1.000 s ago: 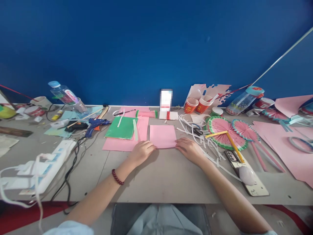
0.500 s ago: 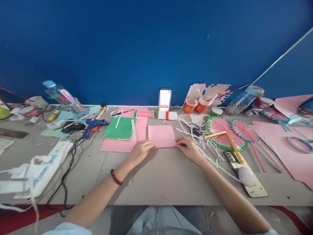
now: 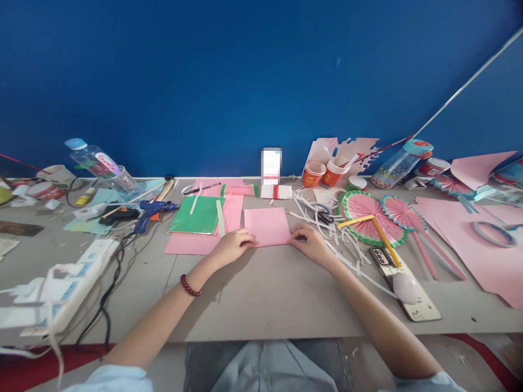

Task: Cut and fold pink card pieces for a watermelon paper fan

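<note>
A pink sheet of paper lies in front of me on the grey table, its near edge between my two hands. At its lower left corner, my left hand pinches the edge with thumb and fingers. My right hand grips the lower right corner the same way. Left of the sheet is a green pack of paper, resting on larger pink paper. A pleated pink strip with green ends sits behind it. White paper strips lie in a tangle beside my right hand.
To the right are round watermelon-patterned paper fans, scissors, a phone and more pink sheets. Red paper cups stand at the back. A blue glue gun, a power strip and a plastic bottle are on the left.
The view has shifted slightly, so everything sits a little further left. Both hands keep their hold on the pink sheet's near corners, with hardly any movement.
</note>
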A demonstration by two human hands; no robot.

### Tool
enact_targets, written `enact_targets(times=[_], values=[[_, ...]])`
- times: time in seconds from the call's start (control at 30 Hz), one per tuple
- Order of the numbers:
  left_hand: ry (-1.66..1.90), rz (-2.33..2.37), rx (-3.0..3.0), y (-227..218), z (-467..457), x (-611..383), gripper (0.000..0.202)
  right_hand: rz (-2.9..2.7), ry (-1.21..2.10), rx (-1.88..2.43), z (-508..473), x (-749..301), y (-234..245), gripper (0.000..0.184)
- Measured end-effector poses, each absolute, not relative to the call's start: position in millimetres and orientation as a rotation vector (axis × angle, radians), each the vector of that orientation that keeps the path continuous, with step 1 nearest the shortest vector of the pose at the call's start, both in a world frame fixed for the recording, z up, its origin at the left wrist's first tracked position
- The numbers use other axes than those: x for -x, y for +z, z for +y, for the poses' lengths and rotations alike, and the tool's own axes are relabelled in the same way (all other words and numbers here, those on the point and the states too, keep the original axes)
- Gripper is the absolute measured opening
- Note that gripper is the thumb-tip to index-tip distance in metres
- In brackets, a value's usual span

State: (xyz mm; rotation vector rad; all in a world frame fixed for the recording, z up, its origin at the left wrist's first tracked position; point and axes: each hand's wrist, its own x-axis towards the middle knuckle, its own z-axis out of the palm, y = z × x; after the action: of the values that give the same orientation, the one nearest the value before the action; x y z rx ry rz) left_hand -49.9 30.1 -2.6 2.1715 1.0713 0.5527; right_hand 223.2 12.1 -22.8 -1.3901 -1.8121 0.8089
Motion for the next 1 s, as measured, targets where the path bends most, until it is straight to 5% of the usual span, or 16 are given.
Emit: enact_targets(times=[1.0], values=[[0.536, 1.092, -2.066, -8.6, 29.3, 50.4, 0.027, -1.909, 0.729, 1.428, 16.0, -222.6, -24.8, 0.014]])
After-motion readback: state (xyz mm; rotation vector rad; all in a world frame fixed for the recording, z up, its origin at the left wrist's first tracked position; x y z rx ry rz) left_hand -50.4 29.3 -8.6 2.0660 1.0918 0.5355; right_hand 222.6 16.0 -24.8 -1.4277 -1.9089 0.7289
